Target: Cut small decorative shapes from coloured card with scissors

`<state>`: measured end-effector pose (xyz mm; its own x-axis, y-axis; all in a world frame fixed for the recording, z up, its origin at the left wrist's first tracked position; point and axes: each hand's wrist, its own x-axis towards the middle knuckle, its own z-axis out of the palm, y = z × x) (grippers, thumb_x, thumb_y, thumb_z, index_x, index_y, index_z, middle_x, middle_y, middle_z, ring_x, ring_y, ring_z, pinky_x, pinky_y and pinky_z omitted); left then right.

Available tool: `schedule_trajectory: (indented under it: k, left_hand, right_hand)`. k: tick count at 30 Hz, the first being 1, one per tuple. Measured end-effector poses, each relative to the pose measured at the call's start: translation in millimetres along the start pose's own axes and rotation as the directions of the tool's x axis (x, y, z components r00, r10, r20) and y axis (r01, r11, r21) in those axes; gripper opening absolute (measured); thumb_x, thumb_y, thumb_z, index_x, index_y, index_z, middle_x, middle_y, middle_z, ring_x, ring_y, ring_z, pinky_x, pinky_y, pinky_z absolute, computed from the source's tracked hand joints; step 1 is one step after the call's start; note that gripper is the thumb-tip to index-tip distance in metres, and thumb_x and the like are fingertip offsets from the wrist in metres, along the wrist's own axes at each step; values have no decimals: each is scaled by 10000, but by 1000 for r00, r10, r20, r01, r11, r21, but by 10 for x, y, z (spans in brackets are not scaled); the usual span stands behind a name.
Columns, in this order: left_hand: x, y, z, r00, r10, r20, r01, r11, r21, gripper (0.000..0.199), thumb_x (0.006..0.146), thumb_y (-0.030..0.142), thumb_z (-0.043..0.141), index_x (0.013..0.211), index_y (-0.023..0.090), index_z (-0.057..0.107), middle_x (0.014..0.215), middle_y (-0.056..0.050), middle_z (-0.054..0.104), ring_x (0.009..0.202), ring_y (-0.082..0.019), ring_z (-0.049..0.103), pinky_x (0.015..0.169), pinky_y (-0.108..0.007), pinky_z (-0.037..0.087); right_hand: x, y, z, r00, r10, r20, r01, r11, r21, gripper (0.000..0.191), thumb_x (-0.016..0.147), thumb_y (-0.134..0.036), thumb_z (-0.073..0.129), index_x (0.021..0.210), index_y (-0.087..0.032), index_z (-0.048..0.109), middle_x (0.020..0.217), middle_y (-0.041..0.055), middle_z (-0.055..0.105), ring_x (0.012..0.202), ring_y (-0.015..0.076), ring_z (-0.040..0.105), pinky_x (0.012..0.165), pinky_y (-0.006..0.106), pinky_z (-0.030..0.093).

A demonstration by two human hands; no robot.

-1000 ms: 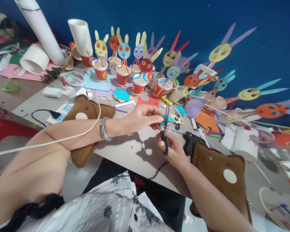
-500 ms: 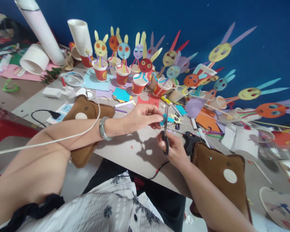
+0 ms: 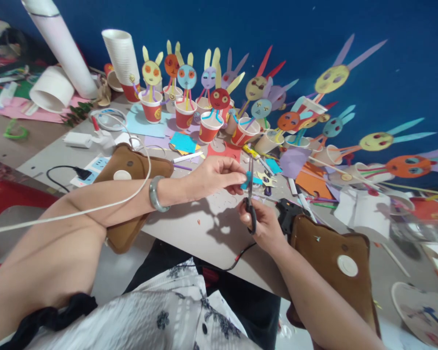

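My left hand (image 3: 222,176) pinches a small piece of blue paper (image 3: 256,180) above the middle of the table. Black-handled scissors (image 3: 251,214) are in my right hand (image 3: 264,224), with fingers through the loops and the blades pointing away from me. The blades cross the blue paper just beside my left fingertips. Beyond the paper lie a yellow cutter (image 3: 251,151) and a pale yellow paper scrap (image 3: 269,180). Right of my right hand rests a black glue gun (image 3: 290,214).
Red paper cups (image 3: 210,127) bearing rabbit-faced paper figures (image 3: 262,108) line the blue wall. Brown padded pouches (image 3: 336,272) lie at both sides. A white cable (image 3: 76,218) passes over my left arm. A power strip (image 3: 97,170) sits at left; coloured paper (image 3: 312,180) lies at right.
Both hands stay in nearly the same place. The scissors have shifted very slightly against the blue paper; nothing has been let go.
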<state>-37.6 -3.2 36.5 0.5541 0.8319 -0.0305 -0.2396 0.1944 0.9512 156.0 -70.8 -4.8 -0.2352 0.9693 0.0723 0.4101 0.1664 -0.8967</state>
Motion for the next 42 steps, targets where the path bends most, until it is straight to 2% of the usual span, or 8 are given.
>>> schedule_trajectory:
  k: [8, 26, 32, 42]
  left_hand:
    - [-3, 0, -12, 1000, 5, 11, -5, 1000, 6, 33, 865, 91, 645, 859, 108, 617, 660, 2, 687, 635, -91, 697, 650, -202, 555]
    - [-7, 38, -9, 999, 13, 31, -13, 1000, -14, 60, 854, 48, 630, 836, 100, 607, 643, 20, 672, 615, -75, 695, 617, -175, 551]
    - [-10, 41, -27, 997, 39, 61, -39, 999, 0, 49, 837, 83, 664, 840, 103, 619, 661, 6, 691, 626, -78, 693, 631, -183, 556]
    - [-8, 55, -27, 996, 53, 69, -53, 999, 7, 51, 822, 66, 654, 797, 99, 625, 653, -2, 691, 599, -75, 677, 614, -184, 553]
  right_hand:
    - [-9, 54, -2, 1000, -2, 7, 2, 1000, 7, 628, 722, -825, 617, 647, -208, 531, 625, 3, 501, 612, 157, 441, 554, 292, 332]
    - [-3, 47, -52, 999, -27, 26, 27, 1000, -8, 642, 729, -829, 605, 627, -202, 512, 643, 5, 528, 606, 149, 441, 585, 300, 347]
    - [-10, 20, -79, 998, -39, 45, 40, 999, -17, 643, 731, -832, 599, 627, -204, 510, 645, 6, 537, 621, 158, 466, 606, 308, 365]
    - [11, -30, -210, 994, -37, 107, 46, 996, -83, 661, 703, -857, 597, 648, -200, 545, 644, 5, 527, 633, 161, 450, 615, 313, 354]
